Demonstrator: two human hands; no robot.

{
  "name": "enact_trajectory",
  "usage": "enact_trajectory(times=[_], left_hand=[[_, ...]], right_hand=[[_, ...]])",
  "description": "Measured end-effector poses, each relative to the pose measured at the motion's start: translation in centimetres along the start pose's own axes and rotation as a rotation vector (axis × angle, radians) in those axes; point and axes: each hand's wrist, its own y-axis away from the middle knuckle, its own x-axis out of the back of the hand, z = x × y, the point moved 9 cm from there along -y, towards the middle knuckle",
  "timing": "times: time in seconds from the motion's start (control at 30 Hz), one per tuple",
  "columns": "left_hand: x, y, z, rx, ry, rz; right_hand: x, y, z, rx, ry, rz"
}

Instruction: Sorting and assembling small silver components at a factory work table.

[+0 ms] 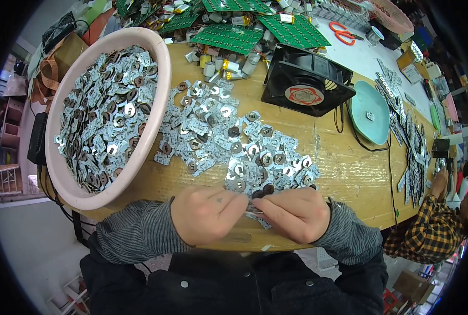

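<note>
My left hand and my right hand meet at the near edge of the table, both closed with fingertips pinched together. Between them shows the thin pale edge of a small circuit board, mostly hidden by the fingers. Just beyond my fingertips lie a few dark round pieces. A spread pile of small pale circuit boards, many carrying round brown or silver parts, reaches from my hands up the table. To the left, a big pink basin is heaped with more such boards.
A black box fan stands beyond the pile, beside a turquoise tray. Green circuit panels and small motors cover the far side. Red-handled scissors lie far right. Board strips stack near another person in a checked shirt.
</note>
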Motion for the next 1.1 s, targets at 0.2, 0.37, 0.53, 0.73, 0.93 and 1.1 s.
enact_trajectory(times=[0.2,0.37,0.53,0.73,0.93,1.1], left_hand=[[0.7,-0.2,-0.7,0.023,0.072,0.070],[0.6,0.2,-0.5,0.122,0.099,0.119],[1.2,0.0,-0.8,0.115,-0.044,0.105],[2.1,-0.4,-0.1,-0.015,-0.122,0.199],[1.8,-0.1,0.0,-0.019,-0.132,0.204],[1.8,0.0,0.2,-0.008,-0.235,0.211]], right_hand=[[1.0,0.8,0.1,-0.041,0.027,0.135],[1.2,0.7,-1.2,-0.041,0.198,0.217],[1.3,1.0,4.0,-0.563,-0.273,0.126],[0.2,1.4,4.4,-0.684,-0.485,0.114],[0.1,1.1,4.4,-0.642,-0.493,0.080],[0.1,1.2,4.2,-0.606,-0.493,0.123]])
